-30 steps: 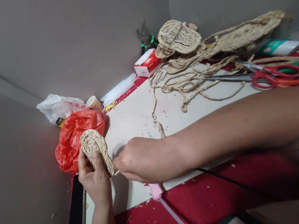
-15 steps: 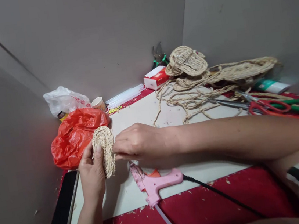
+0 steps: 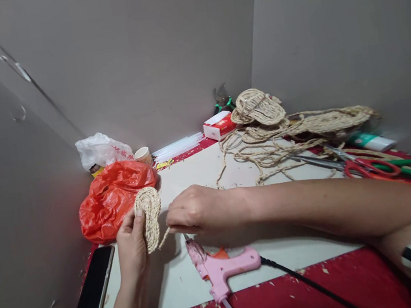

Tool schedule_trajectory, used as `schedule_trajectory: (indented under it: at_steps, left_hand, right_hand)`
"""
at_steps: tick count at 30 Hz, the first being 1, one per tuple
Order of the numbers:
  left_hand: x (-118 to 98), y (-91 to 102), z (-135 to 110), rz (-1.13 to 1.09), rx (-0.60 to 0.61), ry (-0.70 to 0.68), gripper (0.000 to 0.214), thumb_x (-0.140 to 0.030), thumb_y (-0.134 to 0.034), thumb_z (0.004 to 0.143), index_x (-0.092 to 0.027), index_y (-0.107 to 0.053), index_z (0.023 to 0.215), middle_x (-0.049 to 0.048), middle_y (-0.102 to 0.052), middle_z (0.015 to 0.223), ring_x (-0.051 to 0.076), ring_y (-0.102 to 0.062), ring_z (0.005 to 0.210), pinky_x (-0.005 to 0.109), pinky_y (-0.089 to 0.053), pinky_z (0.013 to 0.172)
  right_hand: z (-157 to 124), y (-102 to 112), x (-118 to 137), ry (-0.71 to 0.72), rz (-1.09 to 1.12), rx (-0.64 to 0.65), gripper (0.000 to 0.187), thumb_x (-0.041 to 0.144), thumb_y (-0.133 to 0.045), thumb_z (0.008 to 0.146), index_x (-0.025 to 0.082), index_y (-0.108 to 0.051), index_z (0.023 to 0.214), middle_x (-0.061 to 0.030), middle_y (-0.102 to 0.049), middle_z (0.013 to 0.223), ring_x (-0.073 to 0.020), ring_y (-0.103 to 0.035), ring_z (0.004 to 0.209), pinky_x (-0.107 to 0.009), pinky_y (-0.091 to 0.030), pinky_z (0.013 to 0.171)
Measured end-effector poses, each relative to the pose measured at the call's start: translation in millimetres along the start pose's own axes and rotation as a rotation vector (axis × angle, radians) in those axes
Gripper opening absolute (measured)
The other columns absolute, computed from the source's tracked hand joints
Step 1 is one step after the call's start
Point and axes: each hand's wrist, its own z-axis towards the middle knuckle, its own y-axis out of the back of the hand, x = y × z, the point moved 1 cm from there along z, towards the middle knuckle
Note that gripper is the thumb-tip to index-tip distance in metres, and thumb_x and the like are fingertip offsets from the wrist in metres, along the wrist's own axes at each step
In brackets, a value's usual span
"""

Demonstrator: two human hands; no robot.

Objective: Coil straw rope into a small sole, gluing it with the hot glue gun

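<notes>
Between the thumb and fingers of my left hand (image 3: 131, 241) is a small shoe sole coiled from straw braid (image 3: 151, 215), held upright above the white board. My right hand (image 3: 194, 209), fingers pinched together, grips the loose end of straw cord (image 3: 164, 237) that runs from the sole's lower edge. A pink glue gun (image 3: 221, 269) lies on the board just below my right hand, its nozzle close under the fingers. Its glue stick and black cable trail toward the front edge.
A red plastic bag (image 3: 116, 199) and a phone (image 3: 93, 292) lie at left. Behind are a paper cup (image 3: 143, 156), clear glue sticks (image 3: 177, 147) and a tissue pack (image 3: 219, 125). Straw cord (image 3: 266, 153), woven soles (image 3: 256, 107) and red-handled scissors (image 3: 371, 166) sit at right.
My right hand has moved away from the sole's edge, and a short length of straw cord now shows between them. The whole view has shifted, with things sitting lower in the picture.
</notes>
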Motion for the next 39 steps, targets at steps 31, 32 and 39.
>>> schedule_trajectory:
  at_steps: [31,32,39]
  left_hand:
    - [-15,-7.7,2,-0.249,0.510,0.189,0.049,-0.050,-0.060,0.080,-0.023,-0.059,0.121,0.0118,-0.067,0.110,0.025,-0.064,0.096,0.044,-0.050,0.085]
    - [-14,-7.9,1,-0.243,0.512,0.160,0.052,-0.052,-0.062,0.077,-0.024,-0.059,0.121,0.0117,-0.066,0.111,0.026,-0.064,0.098,0.045,-0.049,0.086]
    - [-3,-8.2,10,-0.144,0.428,0.067,0.048,-0.021,-0.076,0.068,-0.020,-0.062,0.114,0.0093,-0.066,0.112,0.023,-0.064,0.099,0.039,-0.050,0.086]
  right_hand:
    - [40,5,-41,-0.527,0.793,-0.317,0.021,0.030,-0.064,0.076,0.009,-0.059,0.074,0.0029,-0.054,0.065,-0.0064,-0.047,0.061,-0.018,-0.037,0.058]
    - [43,3,-41,-0.529,0.766,-0.318,0.022,0.031,-0.064,0.076,0.009,-0.060,0.075,0.0028,-0.055,0.065,-0.0066,-0.047,0.061,-0.019,-0.038,0.058]
    - [59,4,-30,-0.580,0.569,-0.319,0.023,0.027,-0.058,0.081,0.007,-0.063,0.092,-0.0038,-0.064,0.083,-0.0094,-0.055,0.073,-0.020,-0.041,0.067]
